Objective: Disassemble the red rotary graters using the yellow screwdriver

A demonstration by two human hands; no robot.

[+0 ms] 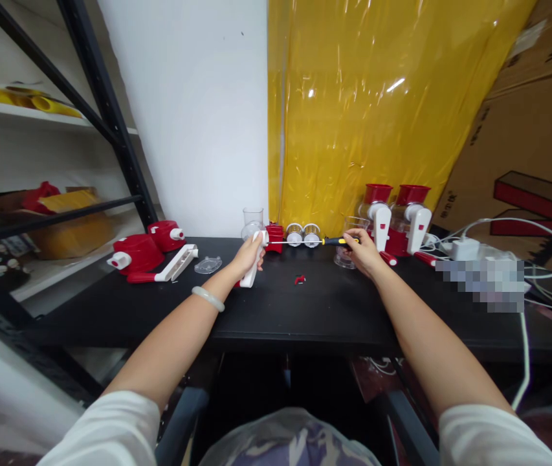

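Note:
A white crank handle (249,276) is in my left hand (247,255), the fingers closed around its upper part. Closed on the yellow-and-black grip of a screwdriver (332,241) is my right hand (364,252). The screwdriver lies level, its thin shaft pointing left and its tip at the upper end of the crank handle; whether it sits in a screw is too small to tell. Below the shaft, a small red part (299,279) rests on the black table (276,317). Behind stand a red housing (276,237) and two metal-and-white drums (295,235).
At left are two red grater bodies (140,254), another white crank handle (178,263) and a clear plastic piece (208,265). Two assembled red-and-white rotary graters (414,220) stand at right, near a white adapter (465,250) with cables. A black metal shelf rack (94,84) borders the left.

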